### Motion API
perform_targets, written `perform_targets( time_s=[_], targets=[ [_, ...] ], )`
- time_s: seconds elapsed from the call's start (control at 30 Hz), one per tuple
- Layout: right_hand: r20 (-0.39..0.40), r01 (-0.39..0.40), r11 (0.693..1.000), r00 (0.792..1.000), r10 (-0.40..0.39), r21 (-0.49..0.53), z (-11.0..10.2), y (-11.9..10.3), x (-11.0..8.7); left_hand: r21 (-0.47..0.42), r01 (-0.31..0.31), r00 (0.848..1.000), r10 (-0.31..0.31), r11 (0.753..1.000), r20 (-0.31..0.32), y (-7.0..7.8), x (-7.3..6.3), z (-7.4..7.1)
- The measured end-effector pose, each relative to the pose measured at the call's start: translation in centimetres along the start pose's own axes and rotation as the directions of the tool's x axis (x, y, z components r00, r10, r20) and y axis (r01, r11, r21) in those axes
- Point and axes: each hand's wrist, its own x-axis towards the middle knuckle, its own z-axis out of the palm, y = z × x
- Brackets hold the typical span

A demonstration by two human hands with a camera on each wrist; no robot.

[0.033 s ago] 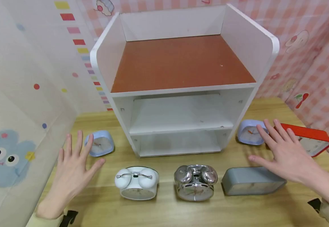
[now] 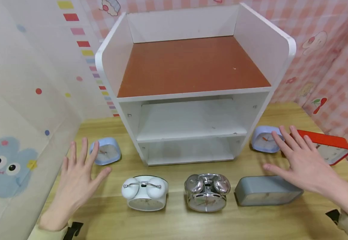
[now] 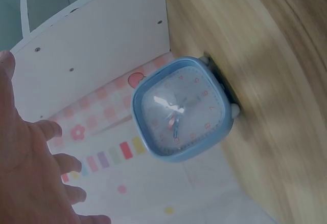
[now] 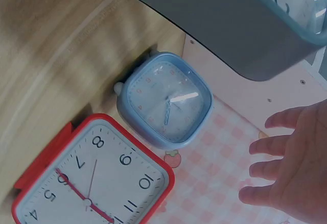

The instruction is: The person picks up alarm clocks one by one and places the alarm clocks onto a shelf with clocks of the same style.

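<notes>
My left hand (image 2: pixel 76 180) hovers with spread fingers over the table's left side, holding nothing. Just beyond its fingertips stands a small blue alarm clock (image 3: pixel 184 111), partly covered by a finger in the head view. On the other side my right hand (image 2: pixel 304 161), also spread and holding nothing, hangs above a grey-blue box-shaped clock (image 2: pixel 269 191). Near its fingers are a second small blue alarm clock (image 4: pixel 166 101) and a red square clock (image 4: pixel 97 178). Between the hands stand a white twin-bell alarm clock (image 2: pixel 145 193) and a silver twin-bell alarm clock (image 2: pixel 206 192).
A white shelf unit (image 2: pixel 191 136) with a brown top board (image 2: pixel 191 66) stands at the back middle of the wooden table (image 2: pixel 176 225). Patterned cloth (image 2: pixel 42 60) hangs behind and at both sides.
</notes>
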Motion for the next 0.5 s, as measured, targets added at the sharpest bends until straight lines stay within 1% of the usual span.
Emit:
perform_targets(
  time_s=[0.1, 0.2, 0.27, 0.33, 0.43, 0.5],
  targets=[
    [-0.001, 0.003, 1.0, 1.0, -0.003, 0.001, -0.1, -0.1, -0.1, -0.014, -0.002, 1.0, 0.002, 1.0, -0.004, 0.0, -0.1, -0.2],
    [-0.012, 0.012, 1.0, 1.0, -0.012, 0.01, -0.3, -0.4, -0.3, -0.047, -0.008, 1.0, 0.007, 0.999, -0.012, 0.0, -0.1, -0.5],
    [-0.026, 0.019, 0.999, 0.999, -0.018, 0.027, -0.7, -0.7, -0.4, -0.076, -0.013, 1.0, 0.012, 0.997, -0.019, 0.0, 0.0, -0.7],
    [-0.043, 0.03, 0.999, 0.999, -0.028, 0.04, -1.0, -1.1, -0.6, -0.124, -0.018, 1.0, 0.014, 0.992, -0.028, 0.2, 0.2, -1.0],
    [-0.082, 0.07, 0.995, 0.995, -0.064, 0.067, -1.4, -1.7, -0.8, -0.238, -0.027, 0.998, 0.014, 0.971, -0.056, 0.5, 0.4, -1.5],
    [-0.109, 0.102, 0.991, 0.99, -0.092, 0.087, -1.6, -2.2, -0.9, -0.321, -0.047, 0.995, 0.017, 0.946, -0.096, 0.7, 0.5, -1.8]
  ],
)
